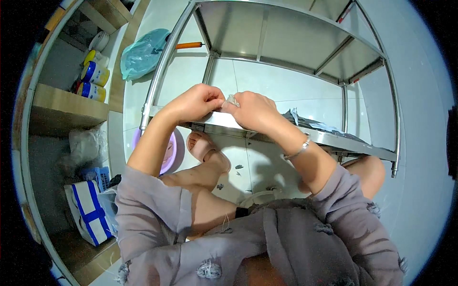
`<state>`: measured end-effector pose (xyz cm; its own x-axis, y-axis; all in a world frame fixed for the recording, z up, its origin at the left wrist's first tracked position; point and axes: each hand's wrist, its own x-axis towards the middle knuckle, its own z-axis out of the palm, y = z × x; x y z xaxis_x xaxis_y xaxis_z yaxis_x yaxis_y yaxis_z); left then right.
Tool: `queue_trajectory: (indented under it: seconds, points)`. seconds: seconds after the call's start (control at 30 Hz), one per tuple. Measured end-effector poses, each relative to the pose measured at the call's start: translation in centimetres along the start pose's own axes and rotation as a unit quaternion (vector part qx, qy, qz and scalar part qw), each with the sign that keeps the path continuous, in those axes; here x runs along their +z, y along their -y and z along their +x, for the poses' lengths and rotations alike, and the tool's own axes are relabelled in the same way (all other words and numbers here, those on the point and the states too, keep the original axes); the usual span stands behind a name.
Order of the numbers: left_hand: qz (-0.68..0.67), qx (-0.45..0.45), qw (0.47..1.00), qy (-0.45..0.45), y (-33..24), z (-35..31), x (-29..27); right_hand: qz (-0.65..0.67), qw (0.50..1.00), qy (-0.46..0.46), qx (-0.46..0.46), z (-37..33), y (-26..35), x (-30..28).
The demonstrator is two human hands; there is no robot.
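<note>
Both hands at the front edge of the steel rack's [305,135] lower shelf. Left hand [196,101] and right hand [254,110] pinch a small pale scrap [232,99] between their fingertips, both clenched on it, scrap just above the shelf edge. Bracelet [299,149] on right wrist. Dark crumpled scraps [310,123] lie on the shelf right of the hands. Below the shelf: sandalled foot [204,146], purple basin [171,151]. Green bag [142,53] on the floor beyond the rack's left post.
</note>
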<state>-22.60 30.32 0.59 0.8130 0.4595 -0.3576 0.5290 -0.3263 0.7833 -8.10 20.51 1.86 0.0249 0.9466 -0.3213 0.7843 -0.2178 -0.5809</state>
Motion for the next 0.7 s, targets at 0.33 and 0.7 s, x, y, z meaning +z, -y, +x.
queue_trajectory:
  seconds: [0.33,0.7]
  points:
    - [-0.023,-0.010,0.998,-0.055,-0.6,-0.4,0.2,0.088,0.982,-0.078,-0.145,-0.6,-1.9,1.3]
    - [-0.014,-0.008,0.999,-0.045,0.8,-1.3,-1.7,0.117,0.992,-0.042,0.014,1.4,-0.3,1.7]
